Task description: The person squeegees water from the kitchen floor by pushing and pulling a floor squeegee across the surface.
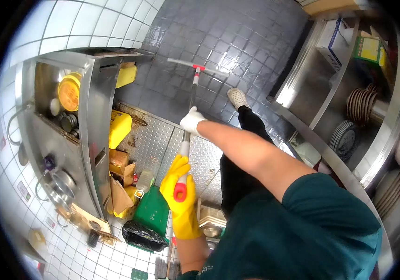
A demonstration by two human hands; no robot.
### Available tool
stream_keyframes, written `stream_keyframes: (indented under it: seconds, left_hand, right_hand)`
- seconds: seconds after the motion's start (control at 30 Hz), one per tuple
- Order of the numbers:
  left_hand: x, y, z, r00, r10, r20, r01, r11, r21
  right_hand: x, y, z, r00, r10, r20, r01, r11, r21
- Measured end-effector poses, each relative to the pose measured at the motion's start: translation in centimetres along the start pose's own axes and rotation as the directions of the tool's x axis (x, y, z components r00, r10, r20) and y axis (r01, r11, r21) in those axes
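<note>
A floor squeegee [192, 91] with a grey pole and a red joint reaches forward from my hands. Its wide, thin blade rests on the wet dark floor tiles [251, 42]. In a yellow rubber glove, my left hand [178, 183] is closed around the grey grip near the red-tipped end of the pole. Further along the pole, my right hand [192, 122], in a white glove, is wrapped around it. One light-coloured clog [237, 98] stands on the tiles to the right of the blade.
Steel shelving [330, 93] with stacked plates [344, 140] runs along the right. At left stands a steel counter [92, 116], with yellow containers [119, 128] and cardboard [119, 196] beside it. A green bin [151, 210] with a black bag is near my left arm. Metal plates [153, 140] cover the nearer floor.
</note>
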State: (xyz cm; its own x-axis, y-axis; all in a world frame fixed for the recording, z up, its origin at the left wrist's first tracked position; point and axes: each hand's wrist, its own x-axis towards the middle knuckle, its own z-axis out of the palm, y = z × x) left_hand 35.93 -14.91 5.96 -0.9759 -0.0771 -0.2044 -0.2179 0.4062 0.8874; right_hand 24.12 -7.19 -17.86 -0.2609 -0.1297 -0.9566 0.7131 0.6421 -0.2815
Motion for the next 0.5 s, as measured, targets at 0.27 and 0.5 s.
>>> stream_keyframes:
  seconds: [0.27,0.5]
  left_hand:
    - [-2.2,1.2,-3.4,0.991,0.009,-0.133,-0.007,1.0,0.014]
    - [6.9,0.1,3.3,0.994,0.11,-0.012,-0.111,0.99,-0.083]
  right_hand:
    - [-4.8,-2.1,3.8,0.996,-0.035,0.086,0.013,0.971,0.239]
    - [-2.5,-5.7,-12.7,0.96,-0.202,-0.196,0.251,0.929,0.271]
